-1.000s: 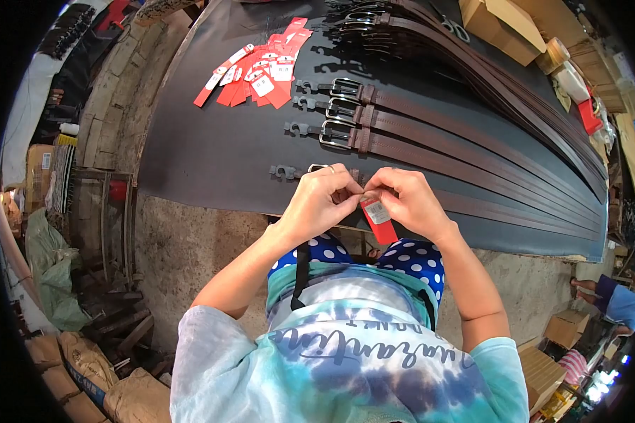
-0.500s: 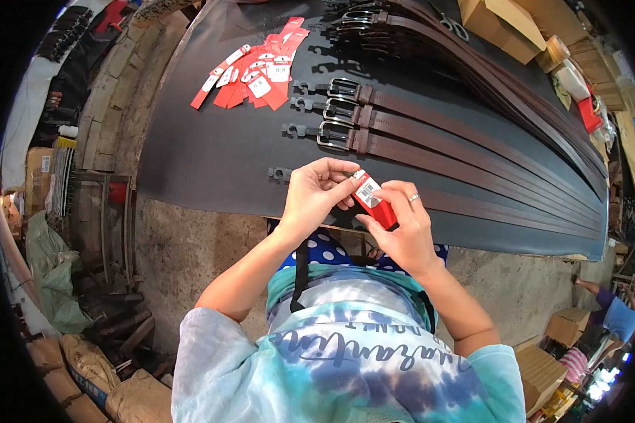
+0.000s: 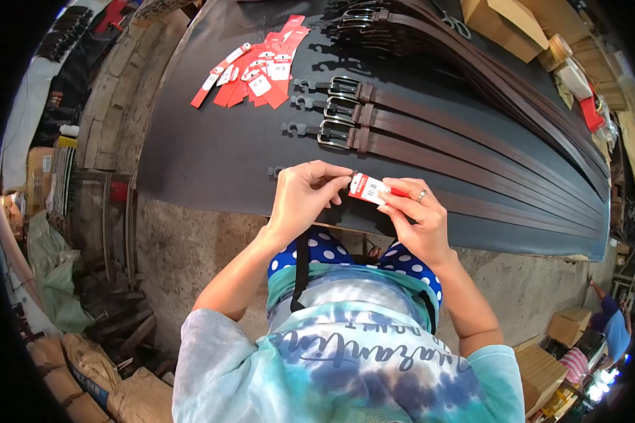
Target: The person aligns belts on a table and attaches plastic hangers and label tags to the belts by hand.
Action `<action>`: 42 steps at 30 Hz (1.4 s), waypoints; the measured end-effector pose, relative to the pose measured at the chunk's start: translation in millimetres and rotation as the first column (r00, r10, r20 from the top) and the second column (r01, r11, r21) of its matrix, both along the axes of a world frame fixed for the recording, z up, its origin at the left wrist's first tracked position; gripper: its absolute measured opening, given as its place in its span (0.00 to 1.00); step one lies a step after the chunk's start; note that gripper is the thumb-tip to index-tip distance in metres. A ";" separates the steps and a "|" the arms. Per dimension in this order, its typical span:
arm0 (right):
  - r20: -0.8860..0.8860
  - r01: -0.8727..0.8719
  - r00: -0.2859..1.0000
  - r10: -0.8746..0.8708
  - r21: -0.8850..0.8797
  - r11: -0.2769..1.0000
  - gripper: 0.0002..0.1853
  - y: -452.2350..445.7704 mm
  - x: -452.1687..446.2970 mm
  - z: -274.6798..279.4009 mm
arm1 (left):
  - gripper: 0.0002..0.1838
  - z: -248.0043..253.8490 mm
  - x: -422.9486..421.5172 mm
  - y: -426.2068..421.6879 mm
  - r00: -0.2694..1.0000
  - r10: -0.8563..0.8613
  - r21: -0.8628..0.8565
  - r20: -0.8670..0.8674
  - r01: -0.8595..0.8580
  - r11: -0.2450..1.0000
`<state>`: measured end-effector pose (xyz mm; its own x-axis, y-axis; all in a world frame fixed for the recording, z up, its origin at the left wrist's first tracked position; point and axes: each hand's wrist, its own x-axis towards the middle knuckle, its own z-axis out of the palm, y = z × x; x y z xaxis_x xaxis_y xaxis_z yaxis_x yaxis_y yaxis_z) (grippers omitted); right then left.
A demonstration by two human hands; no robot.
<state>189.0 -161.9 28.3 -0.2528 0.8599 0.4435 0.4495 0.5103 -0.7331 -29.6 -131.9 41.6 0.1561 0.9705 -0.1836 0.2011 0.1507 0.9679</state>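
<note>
Between my hands is a red and white tag (image 3: 368, 189) with a barcode, lying sideways above the table's near edge. My right hand (image 3: 418, 220) pinches its right end. The fingers of my left hand (image 3: 309, 197) are pinched at its left end, where something small and dark shows. Beneath my hands runs the nearest brown belt (image 3: 501, 211); its buckle is hidden by my left hand. Beyond it lie three brown belts (image 3: 430, 149) side by side, with silver buckles (image 3: 335, 134) and dark plastic hooks (image 3: 298, 129) at their left ends.
On the dark table (image 3: 212, 155), a pile of red tags (image 3: 261, 70) lies at the back left. A thick bundle of belts (image 3: 473, 63) stretches across the back right, beside scissors (image 3: 456, 27) and a cardboard box (image 3: 504, 28). Another person (image 3: 614, 328) is at the far right.
The tag has turned from hanging downward to lying sideways, its barcode side up. My right hand has shifted its hold to the tag's right end. The other person has moved at the right.
</note>
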 end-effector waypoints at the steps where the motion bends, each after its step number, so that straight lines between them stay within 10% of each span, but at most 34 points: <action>1: 0.000 0.000 1.000 0.000 -0.001 1.000 0.14 0.4 1.7 -0.1 | 0.10 1.5 -0.6 -0.2 0.998 -0.007 0.051 -0.064 0.010 0.999; 16: 0.066 -0.034 0.997 0.033 0.015 0.999 0.12 16.8 17.5 -13.3 | 0.06 -6.9 -16.8 4.4 0.883 -0.003 0.498 -0.470 0.268 0.825; 42: -0.055 -0.139 0.989 0.135 -0.080 0.987 0.12 29.8 -6.5 -21.8 | 0.21 -16.4 -36.8 8.6 0.942 -0.178 0.443 -0.284 0.294 0.847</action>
